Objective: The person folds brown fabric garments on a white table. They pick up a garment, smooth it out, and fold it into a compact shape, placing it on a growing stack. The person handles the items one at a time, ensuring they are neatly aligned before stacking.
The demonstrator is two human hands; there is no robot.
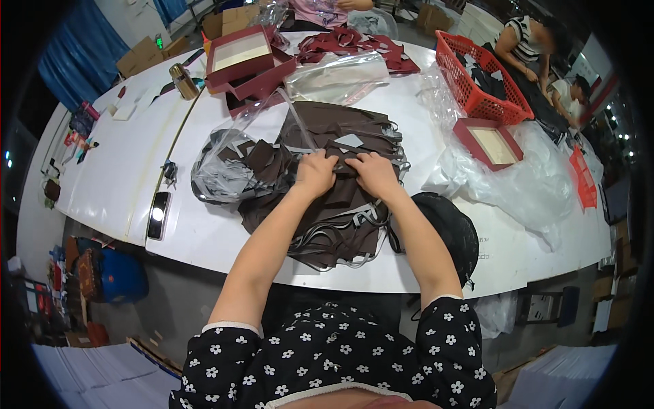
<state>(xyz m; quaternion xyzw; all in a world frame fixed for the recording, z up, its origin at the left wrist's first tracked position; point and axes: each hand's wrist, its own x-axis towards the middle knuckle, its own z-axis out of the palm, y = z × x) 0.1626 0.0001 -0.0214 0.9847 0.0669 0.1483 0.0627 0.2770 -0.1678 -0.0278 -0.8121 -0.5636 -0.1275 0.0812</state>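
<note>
A heap of dark brown cloth pieces (334, 235) with grey straps lies on the white table in front of me. Over its middle, my left hand (316, 175) and my right hand (374, 174) face each other, fingers curled onto a small folded brown cloth (338, 193) between them. Just beyond my fingertips sits a pale grey label (350, 141). More brown cloth (334, 117) with grey ties spreads out at the far side. Left of my left hand, a clear plastic bag (228, 178) lies around several folded brown pieces (255, 160).
Dark red boxes (236, 54) and clear film (338, 77) lie beyond the heap, near red cloth (354, 49). A red basket (504, 105) stands far right, beside an open box (487, 144). A black round bag (446, 235), a phone (159, 215) and a flask (182, 82) are around. Co-workers are beyond.
</note>
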